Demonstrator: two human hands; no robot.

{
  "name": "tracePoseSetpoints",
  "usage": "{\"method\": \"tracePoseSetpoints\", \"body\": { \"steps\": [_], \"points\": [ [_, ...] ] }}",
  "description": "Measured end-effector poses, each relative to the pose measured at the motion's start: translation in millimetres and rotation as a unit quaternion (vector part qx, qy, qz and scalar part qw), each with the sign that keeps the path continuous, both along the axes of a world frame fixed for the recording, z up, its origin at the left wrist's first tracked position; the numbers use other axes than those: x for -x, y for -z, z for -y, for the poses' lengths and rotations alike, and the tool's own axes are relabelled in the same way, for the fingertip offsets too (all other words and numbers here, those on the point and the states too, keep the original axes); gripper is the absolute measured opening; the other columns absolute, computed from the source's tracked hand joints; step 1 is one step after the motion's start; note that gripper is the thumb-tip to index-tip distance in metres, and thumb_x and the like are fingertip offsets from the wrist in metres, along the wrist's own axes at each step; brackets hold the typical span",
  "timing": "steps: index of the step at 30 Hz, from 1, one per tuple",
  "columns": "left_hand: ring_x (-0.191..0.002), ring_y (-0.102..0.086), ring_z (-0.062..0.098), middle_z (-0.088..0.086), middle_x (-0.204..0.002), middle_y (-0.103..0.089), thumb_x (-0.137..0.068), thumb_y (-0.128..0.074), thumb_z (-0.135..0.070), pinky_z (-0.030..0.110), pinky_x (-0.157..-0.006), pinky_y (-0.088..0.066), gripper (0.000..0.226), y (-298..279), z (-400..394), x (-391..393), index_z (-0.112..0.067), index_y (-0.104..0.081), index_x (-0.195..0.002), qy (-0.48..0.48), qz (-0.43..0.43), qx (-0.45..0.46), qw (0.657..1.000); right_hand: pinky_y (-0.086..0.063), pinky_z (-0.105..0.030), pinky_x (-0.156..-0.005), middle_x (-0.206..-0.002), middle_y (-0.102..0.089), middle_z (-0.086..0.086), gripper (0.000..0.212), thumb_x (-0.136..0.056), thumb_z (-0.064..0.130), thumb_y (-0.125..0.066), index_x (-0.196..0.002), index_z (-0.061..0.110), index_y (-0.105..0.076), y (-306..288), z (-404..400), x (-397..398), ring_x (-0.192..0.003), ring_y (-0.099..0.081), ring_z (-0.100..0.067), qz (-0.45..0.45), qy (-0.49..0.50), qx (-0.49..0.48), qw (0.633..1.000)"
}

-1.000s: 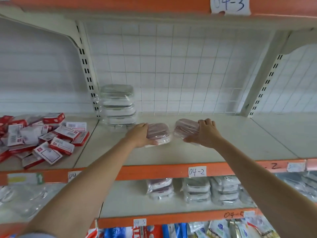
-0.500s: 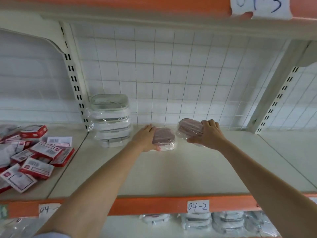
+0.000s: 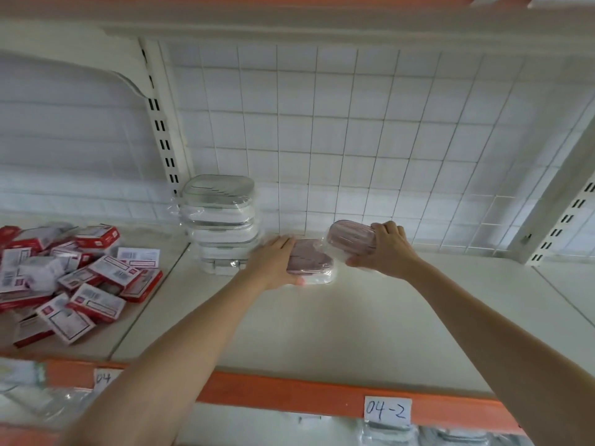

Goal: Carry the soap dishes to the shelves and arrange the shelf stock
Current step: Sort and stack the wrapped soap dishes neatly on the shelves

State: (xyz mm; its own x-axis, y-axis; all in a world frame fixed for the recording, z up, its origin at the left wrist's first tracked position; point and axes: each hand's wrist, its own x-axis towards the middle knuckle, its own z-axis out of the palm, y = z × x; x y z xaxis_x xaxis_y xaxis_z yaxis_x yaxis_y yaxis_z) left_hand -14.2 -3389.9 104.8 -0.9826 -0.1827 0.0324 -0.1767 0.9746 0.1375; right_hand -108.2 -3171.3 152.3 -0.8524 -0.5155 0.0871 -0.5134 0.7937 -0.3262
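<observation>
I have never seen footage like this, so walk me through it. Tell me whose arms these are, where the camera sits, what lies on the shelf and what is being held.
There is no machine here. A person wears one wide-angle camera on the head, looking forward and down, so the two bare arms reaching in are the wearer's own.

The left hand grips a pinkish soap dish in clear wrap that sits low on the white shelf. The right hand holds a second pinkish soap dish, tilted and raised slightly above the shelf.

Left of the hands stands a stack of wrapped white soap dishes against the wire-grid back panel. Further left lies a loose pile of red and white boxes. A paper label reading 04-2 is stuck on the shelf's orange front edge.
</observation>
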Motion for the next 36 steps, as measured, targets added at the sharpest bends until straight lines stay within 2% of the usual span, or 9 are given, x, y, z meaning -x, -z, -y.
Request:
{"method": "tracePoseSetpoints", "body": {
  "steps": [8,14,18,23,26,28,30,33,36],
  "points": [
    [-0.146,-0.016,0.018,0.001,-0.160,-0.015,-0.076,-0.072,-0.054,0.034,-0.117,-0.021,0.107,-0.5,-3.2,-18.0,-0.012,-0.012,-0.153,0.001,0.005,-0.029,1.000,-0.033,-0.035,-0.102,-0.130,-0.036,-0.008,0.093,-0.067,0.057,-0.076,-0.136,0.007,-0.036,-4.2,3.0,-2.4,-0.123,-0.031,-0.026,-0.002,-0.009,0.020,1.000],
    [-0.149,0.000,0.017,0.002,-0.162,0.002,-0.078,-0.073,-0.048,0.034,-0.120,-0.012,0.109,-6.3,-14.2,-7.3,-0.010,-0.003,-0.153,0.017,0.034,-0.056,0.998,-0.034,-0.035,-0.101,-0.131,-0.036,-0.007,0.093,-0.067,0.057,-0.076,-0.136,0.009,-0.036,-6.8,-9.7,-6.5,-0.124,-0.031,-0.026,-0.014,-0.001,0.034,0.999],
    [-0.149,0.000,0.019,0.008,-0.161,0.005,-0.080,-0.071,-0.048,0.031,-0.118,-0.009,0.109,-12.7,-22.0,-2.2,-0.005,-0.002,-0.152,0.003,0.015,-0.036,0.999,-0.034,-0.034,-0.103,-0.134,-0.035,-0.005,0.097,-0.066,0.055,-0.077,-0.140,0.011,-0.032,-10.1,-10.6,-10.7,-0.126,-0.030,-0.025,-0.023,-0.016,0.039,0.999],
    [-0.147,-0.014,0.021,0.008,-0.160,-0.011,-0.083,-0.070,-0.041,0.036,-0.116,-0.024,0.098,-20.0,-26.0,-19.3,-0.004,-0.011,-0.152,-0.016,-0.007,-0.033,0.999,-0.032,-0.033,-0.104,-0.135,-0.035,-0.005,0.098,-0.066,0.054,-0.078,-0.141,0.011,-0.032,-12.0,-0.8,-14.4,-0.125,-0.030,-0.023,-0.041,-0.042,0.030,0.998],
    [-0.135,-0.034,0.024,0.009,-0.146,-0.037,-0.089,-0.062,-0.030,0.039,-0.102,-0.040,0.064,-23.3,-24.5,-40.6,-0.005,-0.035,-0.140,-0.002,-0.012,0.018,1.000,-0.032,-0.032,-0.104,-0.137,-0.033,-0.004,0.099,-0.066,0.054,-0.078,-0.142,0.011,-0.031,-9.7,9.9,-16.6,-0.127,-0.030,-0.022,-0.032,-0.060,0.024,0.997],
    [-0.125,-0.044,0.027,0.009,-0.130,-0.048,-0.092,-0.055,-0.025,0.038,-0.093,-0.043,0.041,-24.9,-21.2,-54.8,-0.006,-0.046,-0.126,0.009,-0.003,0.053,0.999,-0.032,-0.033,-0.104,-0.138,-0.033,-0.003,0.097,-0.067,0.052,-0.078,-0.142,0.012,-0.030,-7.8,18.8,-17.8,-0.128,-0.029,-0.022,-0.024,-0.075,0.020,0.997],
    [-0.117,-0.051,0.029,0.009,-0.121,-0.053,-0.093,-0.052,-0.024,0.037,-0.088,-0.044,0.029,-27.1,-15.7,-66.4,-0.006,-0.052,-0.115,0.015,0.021,0.083,0.996,-0.032,-0.032,-0.104,-0.139,-0.032,-0.003,0.095,-0.069,0.048,-0.079,-0.142,0.012,-0.030,-6.8,29.1,-18.3,-0.128,-0.029,-0.023,-0.022,-0.095,0.020,0.995],
    [-0.108,-0.056,0.030,0.009,-0.113,-0.058,-0.091,-0.051,-0.023,0.036,-0.081,-0.046,0.027,-29.9,-6.9,-78.7,-0.005,-0.056,-0.110,0.021,0.054,0.107,0.993,-0.029,-0.033,-0.108,-0.143,-0.030,-0.003,0.097,-0.069,0.045,-0.080,-0.145,0.013,-0.028,-5.4,45.7,-19.6,-0.132,-0.027,-0.023,-0.015,-0.123,0.034,0.992],
    [-0.110,-0.054,0.029,0.009,-0.115,-0.058,-0.092,-0.051,-0.024,0.035,-0.082,-0.044,0.029,-29.2,-2.6,-87.0,-0.005,-0.057,-0.113,0.030,0.067,0.124,0.990,-0.028,-0.036,-0.111,-0.148,-0.027,-0.001,0.100,-0.070,0.045,-0.079,-0.147,0.015,-0.024,3.7,57.1,-20.5,-0.136,-0.023,-0.023,0.001,-0.141,0.026,0.990]
  ]
}}
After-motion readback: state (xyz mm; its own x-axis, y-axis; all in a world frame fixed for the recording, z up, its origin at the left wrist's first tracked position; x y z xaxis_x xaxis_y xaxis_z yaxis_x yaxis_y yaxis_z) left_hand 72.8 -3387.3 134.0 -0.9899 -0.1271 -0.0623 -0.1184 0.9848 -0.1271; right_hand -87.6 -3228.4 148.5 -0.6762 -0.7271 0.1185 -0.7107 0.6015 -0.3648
